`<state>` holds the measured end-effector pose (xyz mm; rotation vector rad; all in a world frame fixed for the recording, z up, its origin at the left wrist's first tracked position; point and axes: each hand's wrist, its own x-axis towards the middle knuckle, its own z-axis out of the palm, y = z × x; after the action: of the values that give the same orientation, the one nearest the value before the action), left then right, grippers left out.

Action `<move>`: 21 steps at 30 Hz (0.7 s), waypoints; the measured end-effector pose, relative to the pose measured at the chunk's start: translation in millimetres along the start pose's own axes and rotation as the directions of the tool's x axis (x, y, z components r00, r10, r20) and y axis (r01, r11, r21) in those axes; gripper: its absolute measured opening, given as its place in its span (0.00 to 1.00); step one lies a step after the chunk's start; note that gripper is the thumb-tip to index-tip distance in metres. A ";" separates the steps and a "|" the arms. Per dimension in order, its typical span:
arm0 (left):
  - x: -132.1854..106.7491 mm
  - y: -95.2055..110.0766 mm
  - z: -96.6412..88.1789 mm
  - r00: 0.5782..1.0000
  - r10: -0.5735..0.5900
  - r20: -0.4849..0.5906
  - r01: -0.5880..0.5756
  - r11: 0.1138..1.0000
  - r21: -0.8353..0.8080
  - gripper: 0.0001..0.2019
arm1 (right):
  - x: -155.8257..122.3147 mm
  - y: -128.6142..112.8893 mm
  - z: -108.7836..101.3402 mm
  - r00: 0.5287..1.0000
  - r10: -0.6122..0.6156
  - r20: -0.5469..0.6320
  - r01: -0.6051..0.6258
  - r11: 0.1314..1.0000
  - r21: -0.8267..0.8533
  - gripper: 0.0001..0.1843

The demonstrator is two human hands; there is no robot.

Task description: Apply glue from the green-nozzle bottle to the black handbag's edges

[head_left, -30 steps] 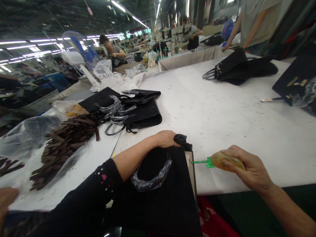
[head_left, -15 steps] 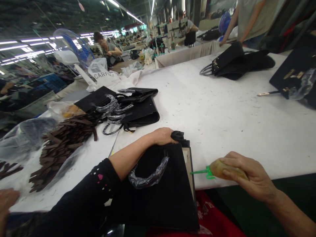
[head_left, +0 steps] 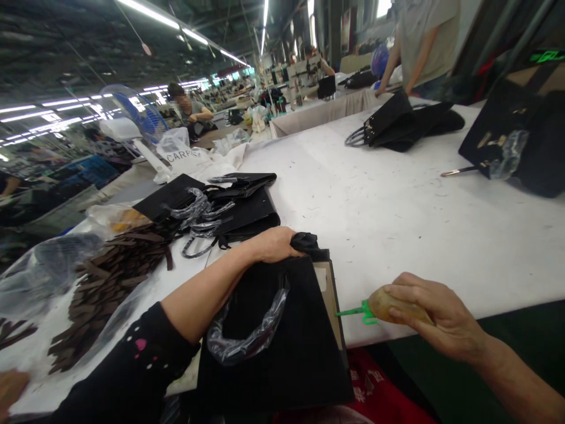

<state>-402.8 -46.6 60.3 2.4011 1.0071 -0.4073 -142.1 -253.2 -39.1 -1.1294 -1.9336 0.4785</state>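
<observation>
A black handbag point(head_left: 304, 347) leans at the near table edge, its handle point(head_left: 249, 347) wrapped in clear plastic. My left hand point(head_left: 280, 242) is closed on the bag's far edge, beside a bunched black flap; its fingertips are partly hidden. Along the bag's right side a beige inner layer point(head_left: 329, 288) shows. In my right hand point(head_left: 435, 315) is a yellowish squeeze bottle point(head_left: 392, 306), fingers wrapped round it. Its green nozzle point(head_left: 353, 311) points left, with the tip at the bag's right edge; I cannot tell whether it touches.
Several black bags point(head_left: 251, 212) lie stacked beyond my left hand. Brown strips point(head_left: 97, 288) are piled on clear plastic at left. More black bags point(head_left: 392, 123) rest at the far right. Another person's hand point(head_left: 12, 386) shows at the lower left. A fan point(head_left: 136, 112) stands behind.
The view has shifted slightly, and the bag and both hands appear a little further left. Both grips stay the same, and the nozzle tip remains by the bag's right edge.
</observation>
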 end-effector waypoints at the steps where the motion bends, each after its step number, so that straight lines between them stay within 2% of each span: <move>1: -6.1 3.9 -10.4 1.000 -0.003 -0.025 0.004 1.000 0.015 0.16 | 2.8 0.0 -2.1 1.000 -0.009 -0.023 0.009 1.000 -0.003 0.16; 5: -28.0 23.2 -48.1 0.990 -0.005 -0.138 0.020 0.994 0.108 0.17 | 14.3 1.2 -10.4 0.992 -0.056 -0.115 0.051 0.998 -0.039 0.18; 7: -35.0 33.5 -59.6 0.980 -0.007 -0.199 0.037 0.988 0.148 0.17 | 19.0 2.7 -13.3 0.987 -0.077 -0.143 0.068 0.995 -0.068 0.18; 9: -38.9 42.5 -63.5 0.964 -0.001 -0.267 0.048 0.984 0.169 0.15 | 22.4 4.2 -14.7 0.984 -0.076 -0.164 0.063 0.994 -0.085 0.17; 12: -40.8 51.5 -54.4 0.925 -0.004 -0.381 0.091 0.973 0.212 0.14 | 24.9 6.5 -14.0 0.979 -0.063 -0.196 0.044 0.994 -0.103 0.16; 17: -42.6 53.0 -14.8 0.869 0.000 -0.495 0.122 0.969 0.215 0.05 | 21.5 13.4 -7.4 0.977 -0.012 -0.214 -0.008 0.996 -0.093 0.14; 21: -45.9 49.9 7.6 0.822 -0.008 -0.569 0.084 0.991 0.107 0.11 | 14.0 18.9 -3.3 0.978 -0.017 -0.209 -0.002 0.996 -0.092 0.16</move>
<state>-398.4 -107.3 91.1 2.6851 1.3207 0.2702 -132.9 -231.6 -43.1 -1.1807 -1.7899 0.2570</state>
